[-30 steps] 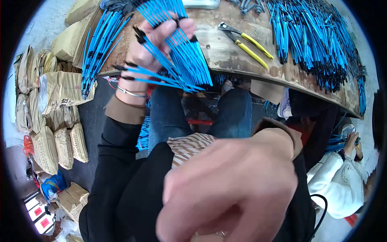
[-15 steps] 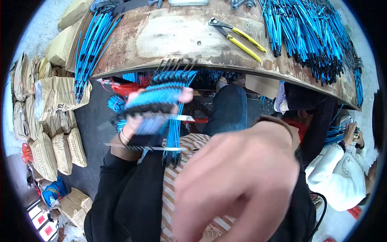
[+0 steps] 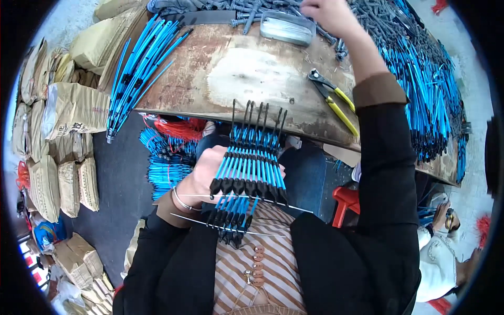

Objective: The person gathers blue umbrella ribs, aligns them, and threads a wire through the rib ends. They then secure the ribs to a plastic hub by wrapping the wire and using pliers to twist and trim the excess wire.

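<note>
My left hand is closed around a row of blue rods with black ends, held upright in front of my chest. Two thin metal wires cross the lower black tips, their ends sticking out on both sides. Much of the left fingers is hidden behind the rods. Over the far side of the table, my right hand is bent with its fingers drawn together, beside a clear shallow box of thin pale pieces. Whatever its fingertips may hold cannot be made out.
Yellow-handled pliers lie on the worn wooden table. Grey plastic parts and blue rods cover its right side; more blue rods overhang the left edge. Brown sacks line the left. A co-worker's hand is at right.
My right hand has gone from close before me to the far side of the table. The left hand has turned the rods upright, and the view has shifted.
</note>
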`<state>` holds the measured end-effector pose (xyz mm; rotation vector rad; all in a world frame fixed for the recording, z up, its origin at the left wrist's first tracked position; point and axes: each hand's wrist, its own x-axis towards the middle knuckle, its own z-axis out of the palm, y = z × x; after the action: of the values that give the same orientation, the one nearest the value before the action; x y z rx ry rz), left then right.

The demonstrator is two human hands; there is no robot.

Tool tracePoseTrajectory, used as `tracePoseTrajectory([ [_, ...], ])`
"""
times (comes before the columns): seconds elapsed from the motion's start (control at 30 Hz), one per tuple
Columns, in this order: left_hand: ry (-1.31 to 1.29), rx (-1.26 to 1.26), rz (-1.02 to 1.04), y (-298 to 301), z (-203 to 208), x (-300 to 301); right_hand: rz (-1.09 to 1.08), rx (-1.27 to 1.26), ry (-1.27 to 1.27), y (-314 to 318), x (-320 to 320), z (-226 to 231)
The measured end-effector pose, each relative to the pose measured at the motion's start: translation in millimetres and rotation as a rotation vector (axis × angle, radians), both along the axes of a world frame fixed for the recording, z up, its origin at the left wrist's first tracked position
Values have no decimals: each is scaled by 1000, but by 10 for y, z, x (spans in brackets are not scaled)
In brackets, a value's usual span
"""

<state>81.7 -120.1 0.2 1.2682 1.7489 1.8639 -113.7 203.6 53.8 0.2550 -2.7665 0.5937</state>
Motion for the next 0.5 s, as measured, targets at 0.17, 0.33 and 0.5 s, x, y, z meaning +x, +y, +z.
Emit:
tracePoseTrajectory([
  [0.17, 193, 107, -58, 31, -123, -36, 1, 504, -123, -307, -197, -342],
  [0.33, 197, 130, -76, 6, -213, -46, -103, 580, -34, -400, -55, -320],
  [0.5, 137, 168, -81, 62, -110, -49, -127, 383, 31, -367, 211, -213],
])
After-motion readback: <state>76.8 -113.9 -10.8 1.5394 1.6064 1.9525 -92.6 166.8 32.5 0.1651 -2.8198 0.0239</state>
